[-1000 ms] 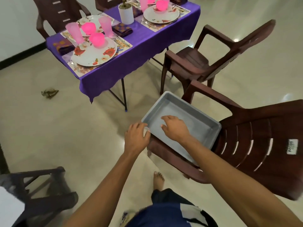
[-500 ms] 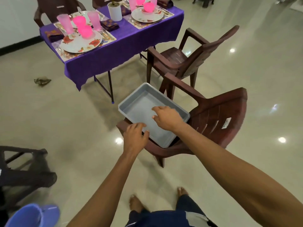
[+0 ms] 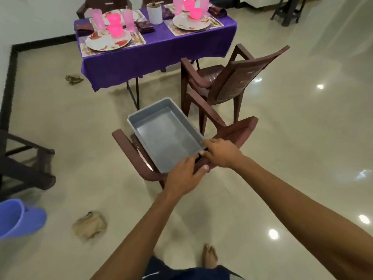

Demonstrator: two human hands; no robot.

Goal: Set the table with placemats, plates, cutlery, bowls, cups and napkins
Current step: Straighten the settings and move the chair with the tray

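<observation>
An empty grey tray [image 3: 165, 136] lies on the seat of a brown plastic chair [image 3: 240, 129] in front of me. My left hand [image 3: 184, 175] grips the tray's near rim, thumb underneath. My right hand [image 3: 221, 152] curls its fingers over the tray's near right corner. Beyond stands the table under a purple cloth [image 3: 157, 51]. It carries floral placemats, two plates [image 3: 101, 44] [image 3: 181, 25], pink bowls [image 3: 115, 30], pink cups [image 3: 97, 18] and dark folded napkins [image 3: 145, 26].
A second brown chair [image 3: 222, 81] stands between the tray's chair and the table. A dark chair [image 3: 24, 164] and a blue bucket [image 3: 18, 217] are at the left. A beige cloth [image 3: 89, 225] and a crumpled scrap [image 3: 73, 79] lie on the tiled floor. A white pot [image 3: 154, 13] sits mid-table.
I have stepped back and round the chair. My right hand came out of the tray's inside to its near corner, and my left hand shifted along the rim beside it.
</observation>
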